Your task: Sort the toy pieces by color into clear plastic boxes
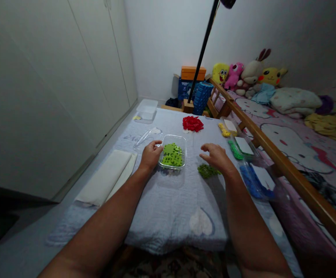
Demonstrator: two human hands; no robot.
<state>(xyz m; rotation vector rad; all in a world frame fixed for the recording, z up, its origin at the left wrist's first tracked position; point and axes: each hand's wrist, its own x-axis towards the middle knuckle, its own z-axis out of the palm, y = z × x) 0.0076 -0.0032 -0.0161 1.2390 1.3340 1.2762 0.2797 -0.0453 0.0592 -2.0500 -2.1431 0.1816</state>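
A clear plastic container (184,148) holds light green interlocking plastic pieces (172,155). At its left rim is my left hand (151,155), closed with thumb and fingers on the edge. My right hand (215,155) is to the right of the container, its thumb and fingers apart and nothing visible between them. Below and beside that hand, a small heap of darker green pieces (207,171) lies on the cloth, partly hidden by the wrist. A clear lid (145,138) rests on the cloth behind my left hand.
Red pieces (193,123) are heaped farther back on the cloth-covered table (168,216). Along the right edge stand boxes of yellow (224,130), green (235,150) and blue pieces (249,179), near a wooden bed rail (260,148). Folded white fabric (105,177) and a translucent box (147,108) lie left.
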